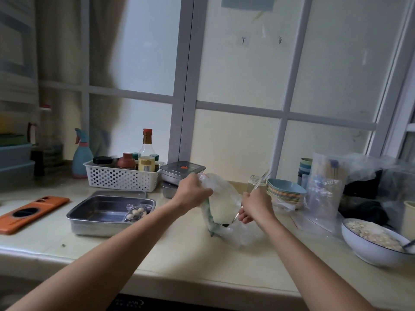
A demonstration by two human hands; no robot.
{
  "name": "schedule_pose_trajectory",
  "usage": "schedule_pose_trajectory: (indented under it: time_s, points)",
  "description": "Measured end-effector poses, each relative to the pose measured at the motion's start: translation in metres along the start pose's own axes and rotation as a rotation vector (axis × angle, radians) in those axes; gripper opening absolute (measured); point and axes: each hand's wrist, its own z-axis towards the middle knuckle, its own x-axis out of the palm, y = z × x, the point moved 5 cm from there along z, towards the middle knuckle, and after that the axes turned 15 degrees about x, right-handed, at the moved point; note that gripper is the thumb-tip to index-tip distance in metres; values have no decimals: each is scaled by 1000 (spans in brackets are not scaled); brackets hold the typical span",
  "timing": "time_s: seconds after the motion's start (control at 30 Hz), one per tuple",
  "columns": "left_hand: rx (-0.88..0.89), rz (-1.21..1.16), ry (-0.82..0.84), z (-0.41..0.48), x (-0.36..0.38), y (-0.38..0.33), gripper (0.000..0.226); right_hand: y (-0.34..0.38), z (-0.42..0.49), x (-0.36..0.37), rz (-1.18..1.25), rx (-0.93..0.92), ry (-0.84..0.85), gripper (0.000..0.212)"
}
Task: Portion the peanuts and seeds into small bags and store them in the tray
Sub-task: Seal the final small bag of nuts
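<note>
Peanuts in a small clear plastic bag (135, 213) lie flat in the shiny rectangular stainless steel tray (94, 228), at its right end against the near wall. That bag's long axis runs slantwise, from the tray's near edge toward its far right corner. The pale nuts look rounded and smooth through the film. The tray sits on the cream bench (179, 263), left of both hands.

On my feed the left hand (193, 191) grips the bunched top of a large crinkled translucent plastic bag (222, 204), fingers curled into the film. This bag stands tall, its long axis leaning from the left hand down and to the right, with its loose, wrinkled bottom spread on the bench. A green strip runs along its left edge.

The right hand (256, 205) is closed round a thin metal spoon (260, 181). The spoon is tilted, handle pointing up and away to the right, bowl end dipping down-left against the large bag. I cannot tell what the spoon carries.

At the far right a round white ceramic bowl (370, 252) holds a pale, grainy heap (372, 232), too blurred for me to name. Behind the hands are a stack of pastel bowls (285, 191), a white perforated plastic basket (121, 178) of bottles, and a flat orange case (29, 212) at left.
</note>
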Motion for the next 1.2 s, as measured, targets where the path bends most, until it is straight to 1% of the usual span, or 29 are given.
schedule_pose_trajectory:
  time_s: [0.07, 0.13, 0.2, 0.23, 0.27, 0.3, 0.33, 0.37, 0.43, 0.47, 0.5, 0.53, 0.57, 0.6, 0.63, 0.67, 0.7, 0.77, 0.83, 0.87, 0.97, 1.03, 1.1, 1.17, 1.2]
  points:
    - [40, -115, 50, -3, 5, -14, 31, -6, 1, 0, 66, 47, 45, 43]
    - [69, -227, 128, -6, 12, -20, 41, -12, 5, 0, 99, 58, 40, 40]
    - [94, -243, 168, -8, 15, -22, 41, -18, 14, 0, 110, 58, 27, 41]
    - [95, -233, 162, -9, 15, -23, 36, -21, 17, 0, 127, 67, 37, 42]
    - [88, -201, 145, -9, 14, -21, 26, -23, 19, 1, 144, 76, 51, 42]
    - [74, -143, 124, -7, 12, -17, 14, -25, 20, 1, 153, 78, 63, 41]
    - [51, -52, 97, -5, 8, -11, 7, -25, 19, 1, 150, 72, 69, 41]
    - [16, 66, 86, -3, 4, -2, 6, -24, 19, 1, 136, 59, 69, 41]
    - [-79, 373, 112, -1, -5, 16, 23, -23, 19, 0, 89, 17, 57, 41]
    - [-107, 521, 123, -1, -9, 21, 32, -21, 18, -1, 68, -3, 53, 41]
    - [-101, 636, 96, -1, -14, 21, 36, -20, 18, -1, 52, -20, 52, 42]
    - [-45, 708, 39, 0, -18, 17, 36, -19, 17, 0, 42, -33, 54, 42]
    - [69, 734, -29, 3, -20, 9, 34, -17, 16, 1, 34, -42, 58, 42]
    - [218, 706, -72, 6, -19, -2, 30, -16, 16, 2, 28, -51, 62, 42]
    - [363, 638, -57, 9, -15, -12, 27, -14, 15, 3, 20, -61, 63, 43]
    - [458, 545, 25, 11, -7, -21, 25, -13, 14, 4, 8, -76, 63, 43]
    - [483, 459, 143, 11, 3, -27, 23, -11, 14, 4, -6, -91, 63, 44]
    - [407, 392, 341, 10, 21, -30, 18, -9, 12, 5, -25, -113, 61, 45]
    - [323, 466, 441, 9, 34, -20, 8, -9, 12, 3, -34, -121, 63, 45]
    - [289, 525, 459, 9, 35, -12, 5, -9, 12, 2, -33, -123, 62, 44]
    - [161, 653, 491, 10, 26, 14, 19, -11, 14, -6, -27, -126, 53, 44]
    - [82, 696, 600, 4, 23, 27, 14, -13, 16, -10, -31, -118, 46, 44]
    - [59, 723, 666, -1, 25, 35, 17, -14, 18, -12, -28, -109, 43, 44]
    - [77, 682, 640, -2, 26, 35, 24, -13, 20, -14, -4, -102, 32, 44]
    - [87, 646, 614, -1, 27, 34, 23, -12, 20, -15, 15, -101, 20, 44]
